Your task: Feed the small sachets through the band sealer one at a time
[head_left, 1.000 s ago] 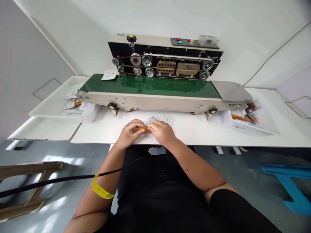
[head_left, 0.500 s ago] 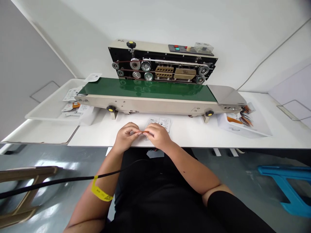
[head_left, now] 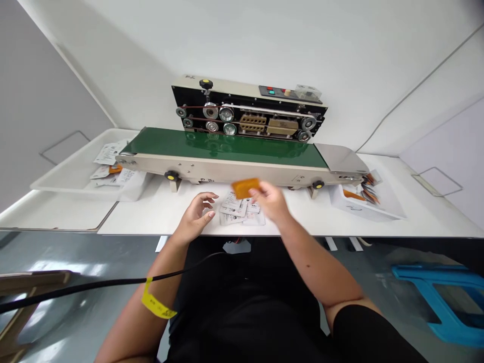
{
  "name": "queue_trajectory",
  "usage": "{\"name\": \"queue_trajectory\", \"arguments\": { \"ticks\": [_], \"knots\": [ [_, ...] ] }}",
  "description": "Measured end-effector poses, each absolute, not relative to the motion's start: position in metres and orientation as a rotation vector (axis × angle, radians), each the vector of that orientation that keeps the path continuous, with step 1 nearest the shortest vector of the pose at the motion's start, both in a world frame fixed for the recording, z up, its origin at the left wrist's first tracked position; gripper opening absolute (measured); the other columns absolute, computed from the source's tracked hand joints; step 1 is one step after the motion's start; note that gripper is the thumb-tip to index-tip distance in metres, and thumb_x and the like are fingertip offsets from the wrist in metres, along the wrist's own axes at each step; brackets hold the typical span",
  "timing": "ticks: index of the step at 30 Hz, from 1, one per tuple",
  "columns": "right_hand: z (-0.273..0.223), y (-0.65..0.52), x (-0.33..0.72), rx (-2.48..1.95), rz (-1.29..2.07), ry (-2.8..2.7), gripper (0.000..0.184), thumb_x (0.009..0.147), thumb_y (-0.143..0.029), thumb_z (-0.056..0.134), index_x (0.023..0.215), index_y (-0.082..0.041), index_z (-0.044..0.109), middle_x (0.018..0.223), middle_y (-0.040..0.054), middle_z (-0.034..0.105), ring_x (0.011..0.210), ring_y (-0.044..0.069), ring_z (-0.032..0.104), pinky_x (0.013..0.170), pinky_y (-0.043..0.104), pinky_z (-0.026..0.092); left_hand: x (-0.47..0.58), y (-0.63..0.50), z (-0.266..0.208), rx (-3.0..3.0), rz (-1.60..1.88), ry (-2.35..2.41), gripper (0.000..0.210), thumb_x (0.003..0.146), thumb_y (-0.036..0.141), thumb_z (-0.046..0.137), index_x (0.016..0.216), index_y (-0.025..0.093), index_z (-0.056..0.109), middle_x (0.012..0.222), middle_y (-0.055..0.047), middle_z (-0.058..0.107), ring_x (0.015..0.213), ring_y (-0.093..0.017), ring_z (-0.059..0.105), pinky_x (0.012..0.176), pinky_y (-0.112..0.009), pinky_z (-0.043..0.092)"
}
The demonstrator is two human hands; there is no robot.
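Note:
An orange sachet, flat and slightly blurred, is pinched at its right end by my right hand. It hovers over several white printed sachets that lie overlapping on the white table. My left hand is beside the pile on its left, fingers curved and apart with nothing between them. Behind both hands stands a band sealing machine with a green conveyor belt; no sachet shows on the belt.
A white bin at the left holds several sealed-looking sachets. Another white bin at the right contains orange and white sachets. A black cable crosses my left forearm. Stools are on the floor, including a blue stool.
My hands have parted. The right hand has moved right and up with the orange sachet, and the left has let go and opened. The sachet on the belt's left end is gone from there.

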State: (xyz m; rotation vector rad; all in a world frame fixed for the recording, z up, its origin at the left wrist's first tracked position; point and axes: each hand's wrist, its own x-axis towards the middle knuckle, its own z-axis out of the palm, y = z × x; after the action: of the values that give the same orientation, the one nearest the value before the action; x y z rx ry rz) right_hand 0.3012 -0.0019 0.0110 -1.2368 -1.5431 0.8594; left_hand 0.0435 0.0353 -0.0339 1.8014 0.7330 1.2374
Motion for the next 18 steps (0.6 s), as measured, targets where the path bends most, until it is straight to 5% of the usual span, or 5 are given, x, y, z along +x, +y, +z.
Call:
{"name": "queue_trajectory", "arguments": {
  "ticks": [4, 9, 18],
  "knots": [
    [0.065, 0.029, 0.4, -1.262, 0.627, -1.08, 0.034, 0.092, -0.053, 0.075, 0.095, -0.021, 0.065, 0.064, -0.0042, 0.062, 0.05, 0.009, 0.055, 0.046, 0.018, 0.041, 0.044, 0.035, -0.036, 1.753, 1.215, 0.724, 0.048, 0.096, 0.058, 0.071, 0.13, 0.024, 0.064, 0.132, -0.015, 0.063, 0.113, -0.027, 0.063, 0.096, -0.04, 0.056],
    [0.12, 0.066, 0.516, -1.421, 0.555, -0.693, 0.03, 0.096, -0.032, 0.071, 0.079, -0.022, 0.048, 0.056, -0.0073, 0.049, 0.041, 0.005, 0.038, 0.037, 0.014, 0.022, 0.043, 0.033, -0.034, 1.794, 1.192, 0.744, 0.041, 0.097, 0.053, 0.072, 0.126, 0.025, 0.066, 0.133, -0.014, 0.061, 0.115, -0.027, 0.062, 0.097, -0.041, 0.055],
    [0.139, 0.1, 0.544, -1.53, 0.961, -0.584, 0.024, 0.097, -0.007, 0.051, 0.078, -0.021, 0.044, 0.057, -0.007, 0.043, 0.041, 0.004, 0.027, 0.035, 0.011, 0.017, 0.044, 0.034, -0.032, 1.811, 1.21, 0.745, 0.035, 0.098, 0.05, 0.071, 0.123, 0.025, 0.066, 0.132, -0.014, 0.06, 0.114, -0.027, 0.062, 0.095, -0.04, 0.056]
  ]
}}
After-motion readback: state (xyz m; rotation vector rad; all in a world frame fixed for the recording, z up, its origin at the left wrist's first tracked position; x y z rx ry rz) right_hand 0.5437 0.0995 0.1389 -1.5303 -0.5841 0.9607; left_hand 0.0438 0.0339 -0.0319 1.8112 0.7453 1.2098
